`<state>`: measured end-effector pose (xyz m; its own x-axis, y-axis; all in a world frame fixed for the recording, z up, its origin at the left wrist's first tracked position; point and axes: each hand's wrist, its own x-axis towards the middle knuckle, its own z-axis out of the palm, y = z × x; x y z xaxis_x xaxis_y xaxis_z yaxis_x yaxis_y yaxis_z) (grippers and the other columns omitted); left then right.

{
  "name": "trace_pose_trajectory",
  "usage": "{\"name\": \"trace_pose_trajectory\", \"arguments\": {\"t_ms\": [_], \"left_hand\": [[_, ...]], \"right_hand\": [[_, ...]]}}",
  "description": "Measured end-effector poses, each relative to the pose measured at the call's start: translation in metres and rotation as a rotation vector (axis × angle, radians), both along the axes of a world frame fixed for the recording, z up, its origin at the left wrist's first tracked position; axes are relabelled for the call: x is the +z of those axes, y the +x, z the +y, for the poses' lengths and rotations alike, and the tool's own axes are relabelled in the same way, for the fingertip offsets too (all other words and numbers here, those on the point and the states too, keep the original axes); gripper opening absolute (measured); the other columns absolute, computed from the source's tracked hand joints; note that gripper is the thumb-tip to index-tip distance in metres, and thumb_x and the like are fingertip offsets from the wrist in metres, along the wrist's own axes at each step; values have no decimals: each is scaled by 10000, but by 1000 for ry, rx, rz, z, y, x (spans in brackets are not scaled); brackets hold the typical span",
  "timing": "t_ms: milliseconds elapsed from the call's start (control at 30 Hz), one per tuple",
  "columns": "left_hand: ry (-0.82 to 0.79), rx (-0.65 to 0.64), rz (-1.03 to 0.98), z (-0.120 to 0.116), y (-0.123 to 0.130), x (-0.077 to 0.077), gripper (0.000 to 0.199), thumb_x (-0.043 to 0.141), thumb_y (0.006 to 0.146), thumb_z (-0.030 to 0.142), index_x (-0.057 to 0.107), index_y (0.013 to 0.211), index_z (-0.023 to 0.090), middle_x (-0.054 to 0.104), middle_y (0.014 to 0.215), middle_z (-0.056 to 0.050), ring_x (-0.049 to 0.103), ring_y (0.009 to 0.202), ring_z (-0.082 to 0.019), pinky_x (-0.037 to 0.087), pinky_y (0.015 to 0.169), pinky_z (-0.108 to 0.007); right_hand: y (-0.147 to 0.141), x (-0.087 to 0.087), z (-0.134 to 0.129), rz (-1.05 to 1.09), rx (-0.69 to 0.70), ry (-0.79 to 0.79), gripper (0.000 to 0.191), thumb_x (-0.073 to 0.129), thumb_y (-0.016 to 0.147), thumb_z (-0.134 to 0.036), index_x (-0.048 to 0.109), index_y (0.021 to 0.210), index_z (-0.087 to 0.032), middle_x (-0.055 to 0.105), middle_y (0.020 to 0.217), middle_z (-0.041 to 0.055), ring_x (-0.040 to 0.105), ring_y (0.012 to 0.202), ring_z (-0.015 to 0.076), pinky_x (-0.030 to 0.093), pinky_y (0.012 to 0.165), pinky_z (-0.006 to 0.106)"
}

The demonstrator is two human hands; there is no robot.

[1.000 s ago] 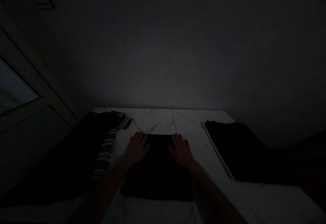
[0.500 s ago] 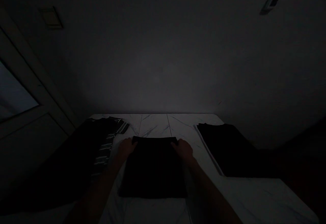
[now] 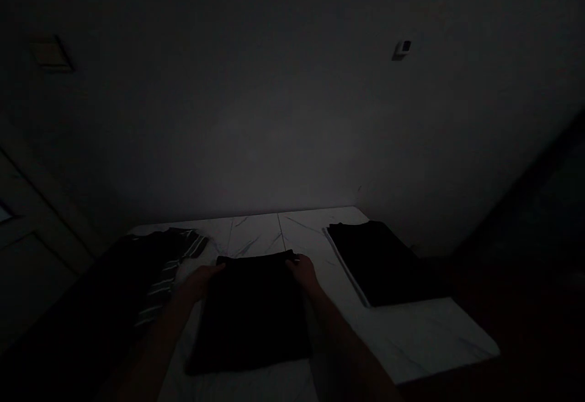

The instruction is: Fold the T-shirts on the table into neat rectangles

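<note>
a folded black garment [image 3: 249, 317] lies mid-way along the white marble table [image 3: 411, 335], the left hand [image 3: 201, 283] and right hand [image 3: 304, 271] at its far edge, fingers [image 3: 298, 260] curled narrow, pinch unclear in the dimness.

The room is very dim, with a plain pale wall [image 3: 256, 116] filling most of the frame. A small white wall fixture [image 3: 402, 49] sits upper right and a small square panel [image 3: 51, 55] upper left. A door frame [image 3: 46, 219] runs along the lower left, and a white marble-patterned counter [image 3: 411, 335] spans the bottom.
</note>
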<state>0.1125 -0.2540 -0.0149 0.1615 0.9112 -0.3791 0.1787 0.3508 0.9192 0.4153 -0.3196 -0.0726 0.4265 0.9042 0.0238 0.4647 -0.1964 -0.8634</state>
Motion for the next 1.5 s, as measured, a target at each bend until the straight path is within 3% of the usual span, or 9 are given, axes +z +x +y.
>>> {"name": "trace_pose_trajectory", "arguments": {"t_ms": [200, 400, 667, 867, 967, 1100, 1233, 1333, 1500], "left_hand": [[269, -38, -27, -24, 27, 35, 386, 812, 661, 424, 682, 960, 217, 768, 940, -33, 717, 931, -253, 569, 848, -347], [559, -239, 90, -74, 92, 91, 721, 738, 788, 451, 509, 1443, 254, 705, 1238, -73, 679, 1088, -262, 558, 909, -341], [242, -497, -311, -141, 220, 130, 770, 782, 780, 363, 481, 1482, 265, 729, 1216, -119, 703, 1072, -284, 545, 965, -419], [73, -393, -664, -123, 329, 131, 720, 787, 672, 155, 579, 1353, 259, 710, 1264, -92, 662, 1169, -260, 509, 1023, -406], [69, -321, -736, -78, 378, 95, 695, 768, 661, 116, 590, 1318, 256, 723, 1224, -73, 671, 1135, -228, 513, 1007, -366], [-10, -123, -636, -11, 429, 11, 562, 717, 614, 48, 642, 1147, 208, 748, 1021, -51, 703, 894, -177, 550, 836, -292], [-51, -108, -528, 26, 447, -57, 431, 712, 617, 57, 659, 1031, 163, 738, 911, -60, 690, 781, -176, 543, 721, -273], [-20, -21, -462, 33, 448, -73, 492, 718, 667, 84, 638, 1140, 192, 738, 971, -61, 696, 825, -174, 534, 724, -261], [31, 46, -304, 18, 450, -55, 574, 715, 732, 150, 562, 1283, 198, 719, 1010, -57, 674, 800, -143, 480, 678, -224]], "right_hand": [[12, 5, -41, 292, -128, 410, 269, 564, 827, -325, 646, 1044, -188, 746, 1029, 73, 695, 956, 222, 540, 860, 337], [69, 33, -130, 340, -405, 645, 311, 645, 827, -422, 645, 1056, -211, 716, 1008, 62, 657, 952, 236, 525, 856, 370], [215, 114, -241, -18, -530, 677, 335, 694, 818, -451, 682, 1060, -221, 724, 1010, 75, 675, 924, 248, 538, 780, 349], [337, 178, -205, -149, -289, 550, 327, 685, 823, -417, 695, 1093, -232, 741, 1079, 72, 687, 989, 250, 557, 886, 400], [393, 155, -140, -79, -238, 446, 368, 681, 828, -421, 682, 1140, -225, 745, 1107, 85, 696, 998, 257, 560, 908, 420], [428, 70, -57, 80, -277, 134, 410, 666, 847, -408, 653, 1213, -224, 749, 1111, 103, 717, 970, 261, 576, 880, 424], [437, -8, -26, 67, -268, -2, 323, 718, 822, -349, 698, 1116, -217, 761, 1020, 100, 716, 955, 254, 571, 878, 394], [449, -35, -28, 65, -270, -55, 337, 698, 840, -323, 678, 1158, -212, 755, 1001, 73, 711, 932, 225, 566, 864, 364], [462, -43, -55, 112, -260, -96, 439, 683, 873, -415, 648, 1208, -133, 747, 979, 106, 707, 823, 205, 562, 747, 324]]}}
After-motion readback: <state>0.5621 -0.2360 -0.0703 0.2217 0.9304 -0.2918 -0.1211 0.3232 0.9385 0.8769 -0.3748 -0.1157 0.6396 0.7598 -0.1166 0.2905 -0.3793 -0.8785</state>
